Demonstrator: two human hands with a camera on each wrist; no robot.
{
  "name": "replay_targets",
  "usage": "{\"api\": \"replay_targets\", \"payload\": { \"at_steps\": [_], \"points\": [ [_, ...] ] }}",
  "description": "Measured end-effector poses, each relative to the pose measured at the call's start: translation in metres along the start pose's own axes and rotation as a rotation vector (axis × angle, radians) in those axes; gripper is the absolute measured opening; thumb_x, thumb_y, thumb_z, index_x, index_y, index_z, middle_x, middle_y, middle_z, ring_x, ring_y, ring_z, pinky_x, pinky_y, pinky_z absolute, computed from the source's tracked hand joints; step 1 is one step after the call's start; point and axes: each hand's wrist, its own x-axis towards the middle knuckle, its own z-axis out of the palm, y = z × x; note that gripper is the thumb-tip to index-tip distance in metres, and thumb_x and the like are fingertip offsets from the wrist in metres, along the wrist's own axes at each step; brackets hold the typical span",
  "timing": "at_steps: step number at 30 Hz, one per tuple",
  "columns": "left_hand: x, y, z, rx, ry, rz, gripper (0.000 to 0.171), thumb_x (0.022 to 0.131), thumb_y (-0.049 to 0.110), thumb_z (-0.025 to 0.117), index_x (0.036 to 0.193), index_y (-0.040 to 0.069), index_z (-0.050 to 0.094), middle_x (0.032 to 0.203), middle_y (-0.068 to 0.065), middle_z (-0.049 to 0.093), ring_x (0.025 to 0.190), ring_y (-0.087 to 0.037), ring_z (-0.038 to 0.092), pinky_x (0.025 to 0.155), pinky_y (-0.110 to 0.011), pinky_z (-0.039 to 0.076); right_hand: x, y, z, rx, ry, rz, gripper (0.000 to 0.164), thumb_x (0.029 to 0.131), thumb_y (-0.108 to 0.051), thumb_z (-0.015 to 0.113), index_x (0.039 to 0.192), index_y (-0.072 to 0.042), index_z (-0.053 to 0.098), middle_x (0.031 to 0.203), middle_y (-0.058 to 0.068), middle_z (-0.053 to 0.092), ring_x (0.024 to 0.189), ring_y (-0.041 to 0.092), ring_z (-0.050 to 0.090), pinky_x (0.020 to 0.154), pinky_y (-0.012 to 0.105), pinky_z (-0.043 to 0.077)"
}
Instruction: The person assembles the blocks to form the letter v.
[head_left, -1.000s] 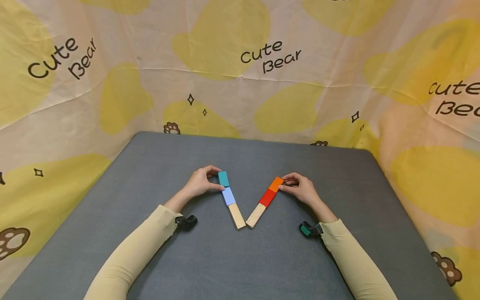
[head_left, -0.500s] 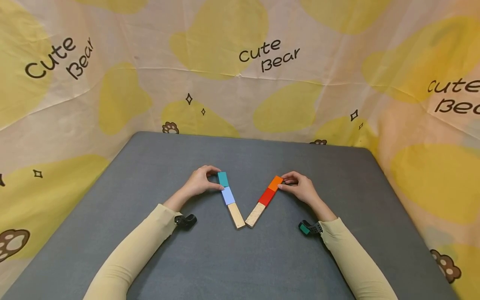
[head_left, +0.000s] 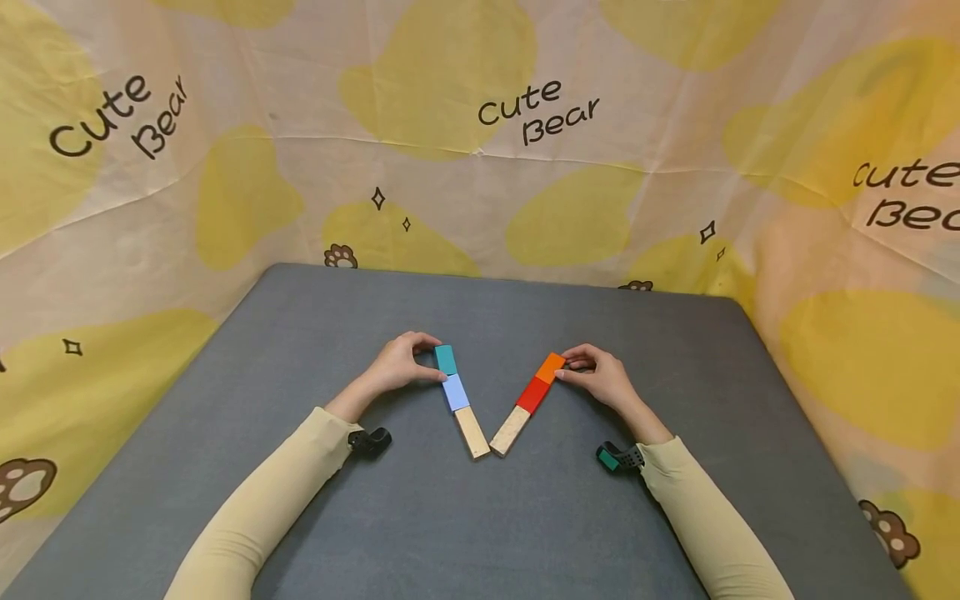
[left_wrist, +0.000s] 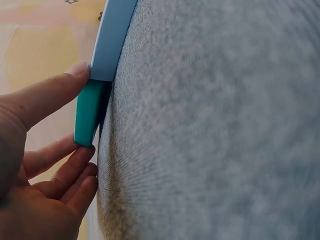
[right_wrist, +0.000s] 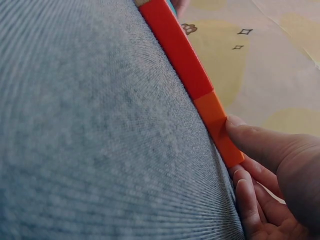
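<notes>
Two rows of wooden blocks form a V on the grey table, meeting at their near ends. The left row runs from a teal block (head_left: 446, 359) through a light blue block (head_left: 455, 392) to a plain wood block (head_left: 472, 432). In the right row are an orange block (head_left: 551, 367), a red block (head_left: 533, 395) and another plain wood block (head_left: 511, 431). My left hand (head_left: 400, 363) pinches the teal block, thumb by its seam with the blue one, fingers at its far end. My right hand (head_left: 602, 372) pinches the orange block (right_wrist: 218, 130) between thumb and fingers.
The grey table (head_left: 480, 525) extends around the blocks on all sides. A patterned cloth (head_left: 420, 100) with yellow patches and lettering hangs behind and beside it. Dark bands (head_left: 371, 442) are worn on both wrists.
Both hands keep their places at the far ends of the two rows. The blocks show no clear movement; only the head view has shifted slightly.
</notes>
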Motion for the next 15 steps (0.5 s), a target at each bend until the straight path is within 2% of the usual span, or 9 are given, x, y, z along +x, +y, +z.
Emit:
{"api": "replay_targets", "payload": {
  "at_steps": [15],
  "points": [
    [0.0014, -0.0058, -0.0001, 0.021, -0.001, 0.033, 0.06, 0.071, 0.035, 0.083, 0.121, 0.01, 0.063, 0.12, -0.01, 0.061, 0.111, -0.025, 0.054, 0.097, -0.043, 0.043, 0.0005, -0.0014, -0.0002, -0.003, -0.002, 0.011, 0.042, 0.08, -0.035, 0.076, 0.113, -0.011, 0.065, 0.109, 0.011, 0.066, 0.1, 0.024, 0.062, 0.087, 0.041, 0.049]
  ]
}}
